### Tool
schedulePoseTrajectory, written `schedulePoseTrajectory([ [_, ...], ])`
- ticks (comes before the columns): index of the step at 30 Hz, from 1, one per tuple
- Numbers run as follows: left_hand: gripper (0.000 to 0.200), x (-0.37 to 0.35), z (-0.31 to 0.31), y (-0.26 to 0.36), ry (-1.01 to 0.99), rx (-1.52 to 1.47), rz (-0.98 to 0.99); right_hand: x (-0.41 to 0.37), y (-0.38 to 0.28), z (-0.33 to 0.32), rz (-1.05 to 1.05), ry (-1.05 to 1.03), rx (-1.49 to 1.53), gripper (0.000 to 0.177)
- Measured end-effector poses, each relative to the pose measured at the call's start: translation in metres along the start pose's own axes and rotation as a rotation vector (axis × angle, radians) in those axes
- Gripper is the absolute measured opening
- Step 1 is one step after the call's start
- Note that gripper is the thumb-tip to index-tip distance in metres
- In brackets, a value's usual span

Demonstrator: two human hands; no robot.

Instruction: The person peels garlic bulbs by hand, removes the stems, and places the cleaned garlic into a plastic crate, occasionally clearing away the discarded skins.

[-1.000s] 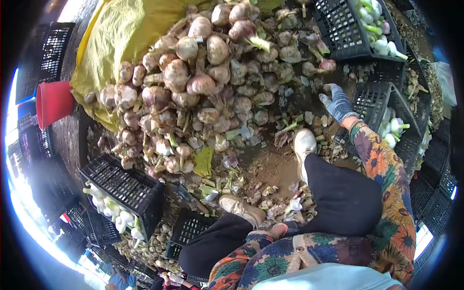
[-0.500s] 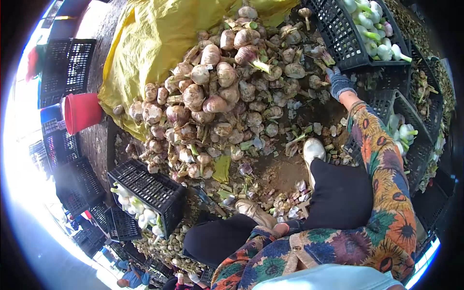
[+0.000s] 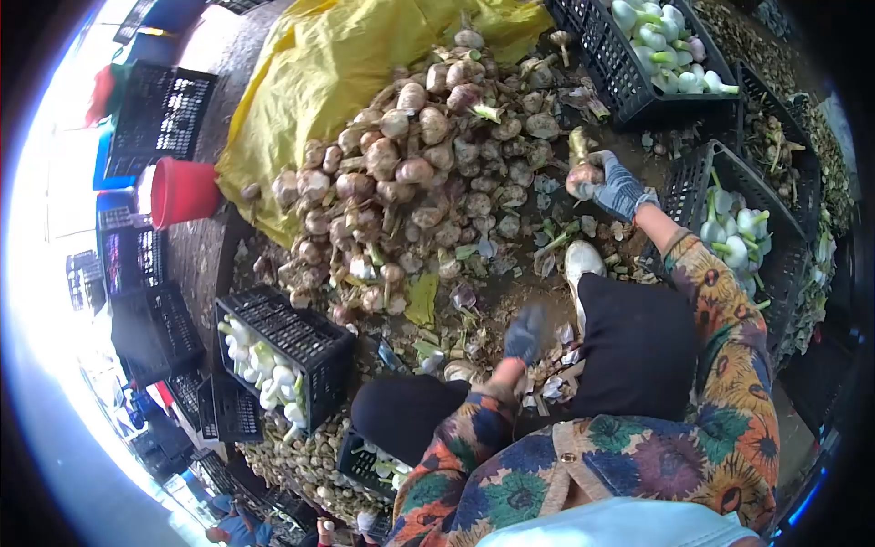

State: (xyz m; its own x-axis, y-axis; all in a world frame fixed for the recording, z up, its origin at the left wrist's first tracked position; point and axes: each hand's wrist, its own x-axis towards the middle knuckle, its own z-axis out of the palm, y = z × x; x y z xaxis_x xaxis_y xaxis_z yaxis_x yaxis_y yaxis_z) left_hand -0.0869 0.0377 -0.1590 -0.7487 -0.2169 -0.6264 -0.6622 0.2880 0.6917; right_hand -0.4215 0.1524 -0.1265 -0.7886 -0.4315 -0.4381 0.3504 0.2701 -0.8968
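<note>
My right hand [image 3: 622, 187], in a grey-blue glove, is closed round a brownish garlic bulb [image 3: 583, 181] whose thick stem points up and away from me. It is just right of a large heap of unpeeled garlic [image 3: 415, 173], some with dirt on the skins. My left hand [image 3: 525, 334], also gloved, is smeared by motion above the littered ground between my knees. Its fingers cannot be made out, nor whether it holds anything. Below it lie loose skins and cut stem pieces [image 3: 551, 387].
A yellow sheet [image 3: 301, 100] lies under the heap. Black crates with white garlic stand at upper right [image 3: 629, 108], right [image 3: 697, 173] and lower left [image 3: 333, 378]. A red bucket [image 3: 182, 193] is at left. Another person [image 3: 241, 527] is at the bottom left.
My right hand has moved from the heap's right edge towards me and now grips a garlic bulb. My left hand has risen from near my lap and moved forward. The view has shifted slightly.
</note>
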Motion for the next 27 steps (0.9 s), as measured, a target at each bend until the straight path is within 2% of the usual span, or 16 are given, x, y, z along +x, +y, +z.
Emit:
schedulePoseTrajectory([
  [2, 0.034, 0.033, -0.028, 0.041, 0.19, -0.415, 0.181, -0.042, -0.06, 0.03, -0.274, -0.053, -0.615, 0.059],
  [3, 0.035, 0.049, -0.042, 0.062, 0.259, -0.599, 0.298, -0.057, -0.086, 0.044, -0.241, -0.103, -0.654, 0.064],
  [4, 0.038, 0.05, -0.061, 0.092, 0.107, -0.946, 0.097, -0.072, -0.11, 0.056, -0.207, -0.151, -0.695, 0.069],
  [5, 0.041, 0.026, -0.079, 0.147, 0.155, -1.081, 0.096, -0.087, -0.132, 0.067, -0.177, -0.2, -0.736, 0.074],
  [6, 0.043, 0.014, -0.089, 0.17, 0.151, -1.198, 0.091, -0.103, -0.149, 0.078, -0.256, -0.184, -0.872, 0.073],
  [7, 0.045, 0.002, -0.099, 0.193, 0.149, -1.316, 0.085, -0.117, -0.171, 0.081, -0.302, -0.343, -0.868, 0.075],
  [9, 0.048, -0.004, -0.112, 0.206, 0.041, -1.497, 0.095, -0.144, -0.189, 0.091, -0.56, -0.369, -0.859, 0.06],
  [12, 0.035, -0.054, -0.122, 0.214, 0.176, -1.576, 0.134, -0.18, -0.224, 0.096, -0.28, -0.473, -0.673, 0.046],
  [13, 0.033, -0.068, -0.122, 0.216, 0.219, -1.599, 0.141, -0.182, -0.216, 0.095, -0.272, -0.415, -0.568, 0.043],
  [16, 0.041, -0.075, -0.116, 0.191, 0.47, -1.205, 0.558, -0.213, -0.204, 0.103, -0.113, -0.318, -0.244, 0.042],
  [17, 0.043, -0.079, -0.112, 0.183, 0.571, -1.036, 0.671, -0.22, -0.194, 0.107, -0.182, -0.317, -0.254, 0.043],
  [18, 0.041, -0.07, -0.116, 0.149, 0.617, -0.746, 0.685, -0.224, -0.179, 0.112, -0.255, -0.312, -0.261, 0.043],
  [22, 0.051, -0.141, -0.104, 0.181, 0.507, -0.851, 0.743, -0.243, -0.155, 0.112, -0.389, -0.35, -0.325, 0.041],
  [24, 0.053, -0.153, -0.103, 0.178, 0.576, -0.669, 0.589, -0.251, -0.158, 0.107, -0.384, -0.388, -0.515, 0.038],
  [25, 0.054, -0.157, -0.105, 0.177, 0.608, -0.573, 0.514, -0.251, -0.155, 0.105, -0.442, -0.322, -0.581, 0.038],
  [27, 0.056, -0.161, -0.104, 0.17, 0.665, -0.362, 0.534, -0.258, -0.144, 0.097, -0.536, -0.184, -0.708, 0.037],
])
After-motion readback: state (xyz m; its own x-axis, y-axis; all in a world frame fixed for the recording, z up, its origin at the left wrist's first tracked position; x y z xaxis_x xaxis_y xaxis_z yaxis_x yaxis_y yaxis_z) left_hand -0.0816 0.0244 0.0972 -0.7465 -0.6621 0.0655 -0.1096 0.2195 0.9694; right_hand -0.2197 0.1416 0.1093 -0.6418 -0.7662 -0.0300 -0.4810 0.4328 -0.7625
